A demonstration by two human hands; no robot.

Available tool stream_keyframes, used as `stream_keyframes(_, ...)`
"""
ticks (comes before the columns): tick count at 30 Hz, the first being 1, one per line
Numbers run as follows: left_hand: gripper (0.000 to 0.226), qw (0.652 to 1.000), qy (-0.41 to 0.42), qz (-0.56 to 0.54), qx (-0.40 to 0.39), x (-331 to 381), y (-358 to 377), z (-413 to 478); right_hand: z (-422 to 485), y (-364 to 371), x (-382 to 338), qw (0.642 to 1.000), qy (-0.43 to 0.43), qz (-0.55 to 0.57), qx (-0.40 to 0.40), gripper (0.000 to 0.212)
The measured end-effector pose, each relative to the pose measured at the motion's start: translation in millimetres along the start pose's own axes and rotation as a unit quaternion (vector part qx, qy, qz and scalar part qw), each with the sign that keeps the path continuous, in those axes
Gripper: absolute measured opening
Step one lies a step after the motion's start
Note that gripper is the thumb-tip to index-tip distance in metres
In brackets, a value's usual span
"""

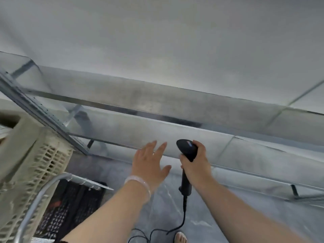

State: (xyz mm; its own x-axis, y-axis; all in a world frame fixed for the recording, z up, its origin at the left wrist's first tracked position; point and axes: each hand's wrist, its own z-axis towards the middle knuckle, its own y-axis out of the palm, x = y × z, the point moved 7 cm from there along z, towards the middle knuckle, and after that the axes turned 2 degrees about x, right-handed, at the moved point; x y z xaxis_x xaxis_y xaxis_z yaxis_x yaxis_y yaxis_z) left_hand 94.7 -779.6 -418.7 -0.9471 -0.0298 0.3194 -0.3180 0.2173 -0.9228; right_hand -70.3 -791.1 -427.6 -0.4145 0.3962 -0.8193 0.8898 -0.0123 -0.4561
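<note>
My right hand grips the handle of a black handheld scanner, whose head points up and away toward a metal shelf. A black cable hangs from the handle's bottom and trails to the floor. My left hand is beside it on the left, fingers spread and straight, holding nothing, stretched toward the front rail of the lowest shelf. A clear beaded bracelet circles my left wrist. The picture is blurred by movement.
A grey metal shelving unit fills the middle, with bare boards and a slanted upright at the left. A beige plastic crate stands at the left, a black crate below it behind a curved metal tube. Grey floor lies below.
</note>
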Motion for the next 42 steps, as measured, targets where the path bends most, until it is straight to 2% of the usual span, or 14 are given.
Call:
stream_keyframes(4,0.074,0.998,0.014,-0.016,-0.055,24,51,38,54,-8,36,0.999,0.032,-0.006,0.019,0.053)
stream_keyframes(8,0.073,0.997,0.024,0.004,-0.073,19,100,92,110,12,68,0.998,0.058,-0.020,0.023,0.058)
stream_keyframes(17,0.073,0.997,0.042,0.029,-0.054,-32,188,219,272,73,134,0.995,0.077,-0.033,0.048,0.068)
stream_keyframes(25,0.072,0.998,0.037,0.006,-0.044,-59,242,265,350,99,169,0.995,0.084,-0.012,0.051,0.072)
stream_keyframes(36,0.073,0.998,0.045,0.005,-0.036,-59,273,278,383,110,200,0.994,0.089,0.012,0.059,0.081)
stream_keyframes(42,0.074,0.999,0.038,0.004,-0.039,-42,253,259,339,87,191,0.996,0.063,-0.051,0.035,0.084)
